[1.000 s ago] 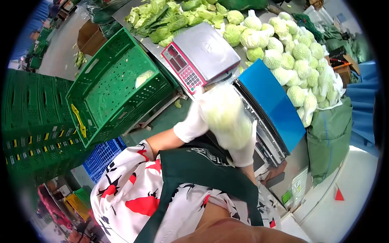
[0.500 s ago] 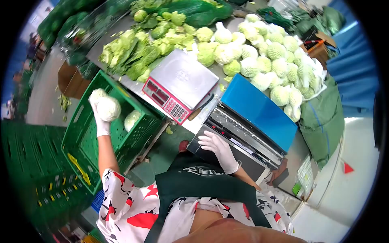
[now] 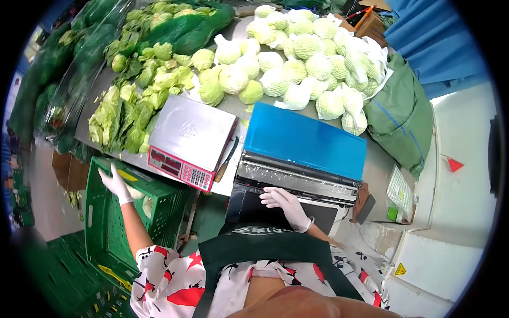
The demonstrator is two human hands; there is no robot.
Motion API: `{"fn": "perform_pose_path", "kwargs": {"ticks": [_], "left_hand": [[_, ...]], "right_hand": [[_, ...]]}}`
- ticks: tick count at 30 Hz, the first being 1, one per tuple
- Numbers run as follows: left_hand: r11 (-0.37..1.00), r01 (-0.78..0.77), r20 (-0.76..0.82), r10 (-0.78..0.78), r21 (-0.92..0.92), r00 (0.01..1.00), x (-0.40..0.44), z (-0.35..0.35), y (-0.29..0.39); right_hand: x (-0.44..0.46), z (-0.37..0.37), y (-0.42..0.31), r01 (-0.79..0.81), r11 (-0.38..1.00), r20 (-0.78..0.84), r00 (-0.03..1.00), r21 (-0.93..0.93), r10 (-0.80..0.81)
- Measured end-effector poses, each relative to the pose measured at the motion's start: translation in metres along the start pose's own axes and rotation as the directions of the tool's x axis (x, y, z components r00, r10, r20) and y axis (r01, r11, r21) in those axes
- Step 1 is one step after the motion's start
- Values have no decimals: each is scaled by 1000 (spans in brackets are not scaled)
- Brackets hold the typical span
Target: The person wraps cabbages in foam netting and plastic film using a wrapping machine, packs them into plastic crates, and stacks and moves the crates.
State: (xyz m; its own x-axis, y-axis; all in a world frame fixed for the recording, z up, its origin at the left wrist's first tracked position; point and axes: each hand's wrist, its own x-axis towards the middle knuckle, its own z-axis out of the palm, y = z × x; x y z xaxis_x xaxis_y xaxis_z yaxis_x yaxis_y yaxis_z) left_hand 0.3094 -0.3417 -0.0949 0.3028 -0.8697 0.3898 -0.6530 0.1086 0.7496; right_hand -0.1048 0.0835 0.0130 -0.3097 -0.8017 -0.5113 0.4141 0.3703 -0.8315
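My left hand (image 3: 116,184), in a white glove, is over the far end of a green plastic crate (image 3: 94,222). Its fingers are spread and nothing is in them. Beside it in the crate lie pale round heads of cabbage (image 3: 147,205), partly hidden by the rim. My right hand (image 3: 287,205), gloved too, hovers over the near side of a blue-topped film wrapping machine (image 3: 307,140), fingers stretched out and holding nothing. Between the hands, farther forward, stands a red and silver weighing scale (image 3: 188,130), its plate bare. A knife (image 3: 227,159) lies between scale and machine.
Cabbages in white foam nets (image 3: 307,47) are heaped at the back of the table. Trimmed leaves (image 3: 124,116) lie behind the scale. A green sack (image 3: 400,114) leans on the right. Stacked green crates (image 3: 58,270) stand at lower left.
My left hand has let go of the wrapped cabbage, which is now down in the crate, and its fingers have spread. The view has turned. My right hand stays by the machine.
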Motion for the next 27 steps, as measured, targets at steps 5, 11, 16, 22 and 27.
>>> {"fn": "perform_pose_path", "kwargs": {"ticks": [5, 11, 16, 22, 27], "left_hand": [[833, -138, 602, 492, -536, 629, -88, 122, 277], [811, -215, 771, 585, -544, 253, -193, 374, 396], [912, -359, 969, 239, -200, 67, -218, 466, 432], [920, -228, 897, 370, -318, 242, -224, 477, 406], [911, 138, 913, 363, -390, 185, -211, 462, 405]], "right_hand": [[19, -27, -23, 28, 999, -28, 999, 24, -27], [33, -61, -44, 95, 995, -64, 993, -8, -95], [27, -101, -55, 74, 997, -220, 973, 28, -66], [37, -133, -48, 103, 990, -289, 955, 95, -71], [47, -134, -66, 127, 991, -261, 959, 53, -109]]}}
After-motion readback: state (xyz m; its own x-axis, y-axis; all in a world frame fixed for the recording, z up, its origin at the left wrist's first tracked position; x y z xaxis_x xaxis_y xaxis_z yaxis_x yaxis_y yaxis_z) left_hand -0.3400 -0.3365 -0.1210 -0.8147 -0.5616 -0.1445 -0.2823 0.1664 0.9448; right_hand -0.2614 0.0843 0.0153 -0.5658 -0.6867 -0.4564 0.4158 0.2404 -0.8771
